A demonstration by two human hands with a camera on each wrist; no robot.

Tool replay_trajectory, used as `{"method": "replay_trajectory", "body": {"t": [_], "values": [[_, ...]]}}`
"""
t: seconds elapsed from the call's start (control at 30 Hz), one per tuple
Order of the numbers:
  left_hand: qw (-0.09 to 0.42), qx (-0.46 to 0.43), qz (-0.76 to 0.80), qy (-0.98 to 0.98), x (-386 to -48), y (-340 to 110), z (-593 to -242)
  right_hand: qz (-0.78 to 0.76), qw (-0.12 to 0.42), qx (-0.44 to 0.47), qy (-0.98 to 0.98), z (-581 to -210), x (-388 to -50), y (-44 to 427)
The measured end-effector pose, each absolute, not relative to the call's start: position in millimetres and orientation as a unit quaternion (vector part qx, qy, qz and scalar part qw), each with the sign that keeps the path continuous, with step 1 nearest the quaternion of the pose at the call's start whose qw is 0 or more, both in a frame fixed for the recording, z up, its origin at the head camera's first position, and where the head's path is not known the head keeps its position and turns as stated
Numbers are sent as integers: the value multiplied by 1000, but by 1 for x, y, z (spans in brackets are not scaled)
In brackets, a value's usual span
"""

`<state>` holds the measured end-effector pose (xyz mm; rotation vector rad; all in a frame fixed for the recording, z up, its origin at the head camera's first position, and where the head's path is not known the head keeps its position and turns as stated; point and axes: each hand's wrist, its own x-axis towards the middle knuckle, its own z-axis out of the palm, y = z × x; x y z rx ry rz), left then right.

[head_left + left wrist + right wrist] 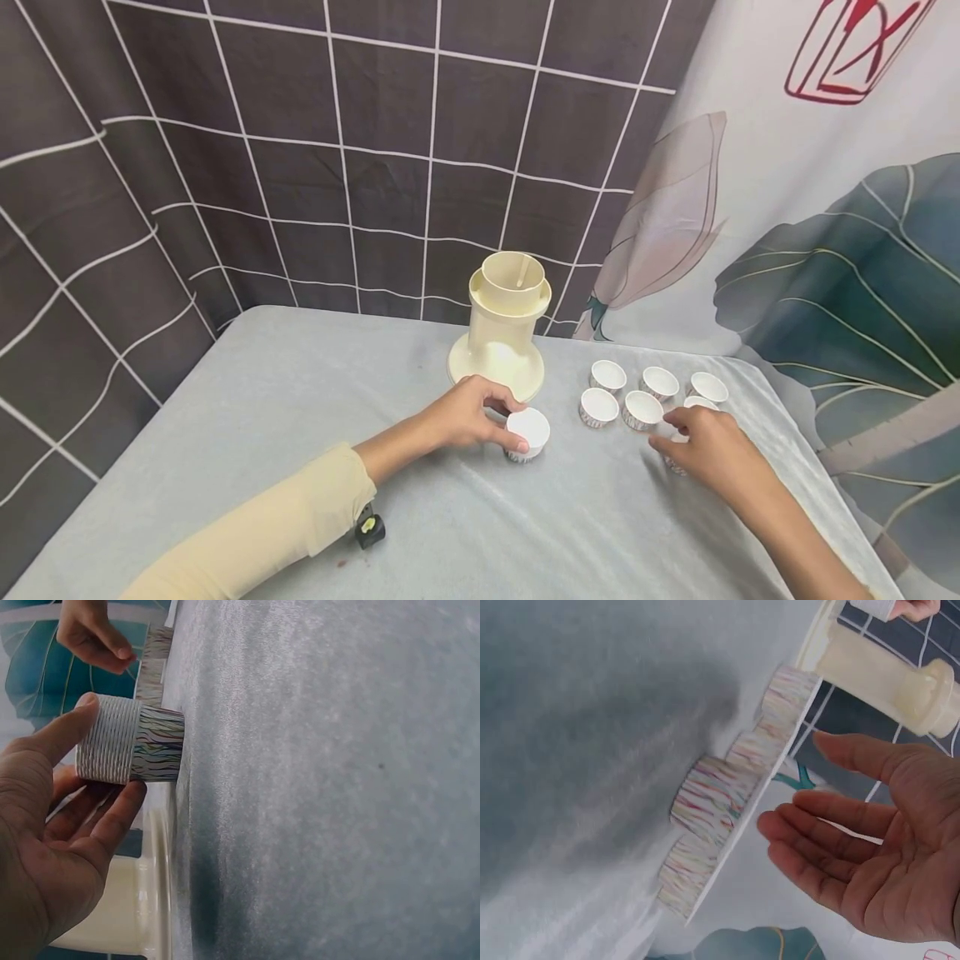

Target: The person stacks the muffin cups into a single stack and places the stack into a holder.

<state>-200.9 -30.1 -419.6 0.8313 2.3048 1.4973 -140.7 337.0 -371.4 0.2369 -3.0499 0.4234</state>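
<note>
My left hand [472, 414] grips a stack of nested paper cups [529, 427] between thumb and fingers. In the left wrist view the stack [109, 740] shows many tight white rims and one streaked cup wall, close to the cloth. My right hand [708, 446] hovers over the nearest of several separate paper cups [642, 410] on the right. Seen in the right wrist view, its fingers are loosely bent with nothing between them, apart from a cup [714, 801] with coloured streaks. The right hand partly hides the nearest cups in the head view.
Behind the left hand stands a cream plastic cylinder [501, 333] with a wide round base and an inner tube on top. A grey-blue cloth [300, 400] covers the table. A dark gridded curtain [285, 183] and a flowered curtain [825, 208] hang behind.
</note>
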Motion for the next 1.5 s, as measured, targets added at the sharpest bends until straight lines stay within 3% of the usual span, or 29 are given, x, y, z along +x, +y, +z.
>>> {"method": "replay_trajectory", "body": {"t": [0.57,1.5], "values": [[139,283,517,795,-202,-30,-418,98,-60,-10,-993,-372,-137,350],[133,286,510,800,-202,-30,-419,111,15,37,-993,-384,-137,338]]}}
